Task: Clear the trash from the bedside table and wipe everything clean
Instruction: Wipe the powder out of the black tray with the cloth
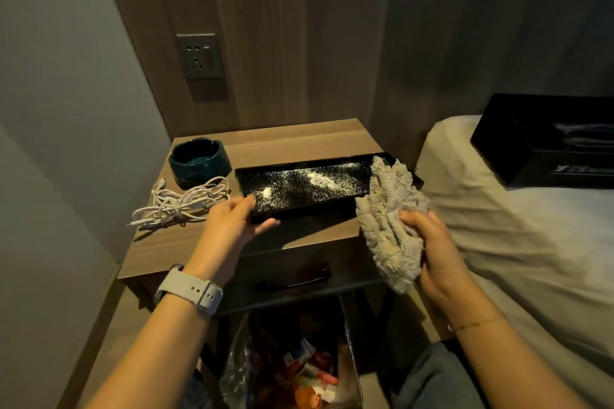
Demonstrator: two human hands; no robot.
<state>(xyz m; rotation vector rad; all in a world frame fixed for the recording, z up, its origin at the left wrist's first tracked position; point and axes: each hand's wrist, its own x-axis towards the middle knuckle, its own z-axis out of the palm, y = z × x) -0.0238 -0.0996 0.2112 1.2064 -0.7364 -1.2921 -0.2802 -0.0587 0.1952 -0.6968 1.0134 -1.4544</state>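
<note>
Long black rectangular tray (309, 186), powder-dusted, long axis along tabletop's front edge. Left hand (232, 219) pinches its left end; right hand (428, 242) grips shaggy beige cloth (388, 219) touching its right end.

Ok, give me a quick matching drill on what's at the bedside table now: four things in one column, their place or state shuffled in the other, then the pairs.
Things:
1. black tray
2. fluffy cloth
3. ashtray
4. white cable

Place or state:
A. tangled at the table's left edge
B. dusted with white powder, gripped by the left hand
C. back left corner of the table
D. held in the right hand

Pairs: 1-B, 2-D, 3-C, 4-A
</note>
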